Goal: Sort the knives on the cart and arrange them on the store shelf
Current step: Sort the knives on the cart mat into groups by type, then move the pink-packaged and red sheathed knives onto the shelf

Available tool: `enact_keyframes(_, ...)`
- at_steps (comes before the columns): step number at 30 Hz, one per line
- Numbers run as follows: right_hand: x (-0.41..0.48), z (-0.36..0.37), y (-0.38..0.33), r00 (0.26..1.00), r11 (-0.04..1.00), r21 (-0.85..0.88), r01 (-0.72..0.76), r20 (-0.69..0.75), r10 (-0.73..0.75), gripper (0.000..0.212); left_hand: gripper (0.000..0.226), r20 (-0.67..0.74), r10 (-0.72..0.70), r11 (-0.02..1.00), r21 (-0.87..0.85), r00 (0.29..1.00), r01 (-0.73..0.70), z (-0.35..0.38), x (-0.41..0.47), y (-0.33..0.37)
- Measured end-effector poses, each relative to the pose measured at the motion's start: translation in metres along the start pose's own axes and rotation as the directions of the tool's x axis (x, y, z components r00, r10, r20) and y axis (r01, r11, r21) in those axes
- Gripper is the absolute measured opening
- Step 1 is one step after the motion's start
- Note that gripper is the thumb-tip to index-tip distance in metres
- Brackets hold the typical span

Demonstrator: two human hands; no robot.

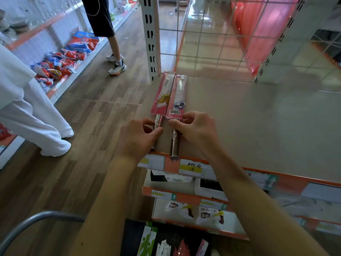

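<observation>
Two knives lie side by side on the pale top shelf (249, 126), close to its front left corner. Each blade is tucked in a pink paper sleeve and points away toward the wire grid (221, 43) at the back. The two sleeves touch each other along their long sides. The left knife (162, 97) shows a yellow picture on its sleeve, and the right knife (178, 97) shows a bar code. The left hand (137, 137) holds the shiny handle of the left knife, and its fingers (156, 131) pinch it from both sides. The right hand (197, 130) holds the handle of the right knife the same way, with its fingers (175, 123) pinching near the sleeve. The end of that handle sticks out a little over the front edge of the shelf, just beside a yellow price tag (191, 168). Down below is the cart (36, 221) with its grey bar, and more packed knives (166, 244) stand in it. On the wood floor to the left stand a person in white trousers (36, 111) and a person in dark shorts (101, 17). Red and blue packets (60, 65) lie on a low shelf beside them.
</observation>
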State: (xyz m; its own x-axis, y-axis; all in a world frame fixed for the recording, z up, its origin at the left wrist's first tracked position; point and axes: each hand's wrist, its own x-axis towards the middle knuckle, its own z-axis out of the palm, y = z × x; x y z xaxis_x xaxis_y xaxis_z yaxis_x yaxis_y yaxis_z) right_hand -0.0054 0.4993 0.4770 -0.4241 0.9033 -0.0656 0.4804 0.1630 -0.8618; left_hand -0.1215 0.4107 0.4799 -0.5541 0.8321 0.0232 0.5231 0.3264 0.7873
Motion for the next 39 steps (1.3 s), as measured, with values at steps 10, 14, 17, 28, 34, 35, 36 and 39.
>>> enact_keyframes(10, -0.007, 0.001, 0.001, 0.977, 0.965, -0.185, 0.187, -0.064, -0.201, 0.049, 0.051, -0.113, 0.013, 0.996, 0.085, 0.994, -0.003, -0.006, -0.006, 0.006)
enact_keyframes(14, -0.014, -0.001, -0.003, 0.973, 0.955, -0.216, 0.203, -0.067, -0.222, 0.054, 0.052, -0.123, 0.002, 0.997, 0.076, 0.992, 0.008, -0.014, -0.013, 0.009)
enact_keyframes(17, -0.027, -0.006, -0.007, 0.972, 0.956, -0.215, 0.198, -0.081, -0.219, 0.050, 0.050, -0.122, -0.023, 0.999, 0.042, 0.992, 0.028, -0.023, -0.025, 0.012)
enact_keyframes(28, -0.117, 0.005, -0.025, 0.984, 0.972, -0.204, 0.119, -0.109, -0.143, 0.046, 0.043, -0.029, 0.076, 0.997, -0.001, 0.997, -0.076, -0.064, -0.103, -0.003)
enact_keyframes(34, -0.175, 0.017, -0.016, 0.976, 0.963, -0.256, 0.084, -0.173, -0.131, 0.047, 0.036, 0.035, 0.120, 0.993, 0.010, 0.992, -0.120, -0.077, -0.149, -0.020)
enact_keyframes(35, -0.183, 0.018, -0.015, 0.978, 0.962, -0.261, 0.075, -0.168, -0.122, 0.047, 0.036, 0.044, 0.119, 0.993, 0.011, 0.992, -0.119, -0.079, -0.157, -0.022)
enact_keyframes(36, -0.190, 0.019, -0.015, 0.980, 0.961, -0.267, 0.066, -0.164, -0.112, 0.048, 0.037, 0.053, 0.119, 0.993, 0.012, 0.992, -0.120, -0.081, -0.165, -0.023)
enact_keyframes(39, -0.208, 0.022, -0.016, 0.980, 0.960, -0.274, 0.058, -0.166, -0.106, 0.047, 0.041, 0.071, 0.146, 0.989, 0.019, 0.987, -0.147, -0.084, -0.182, -0.026)
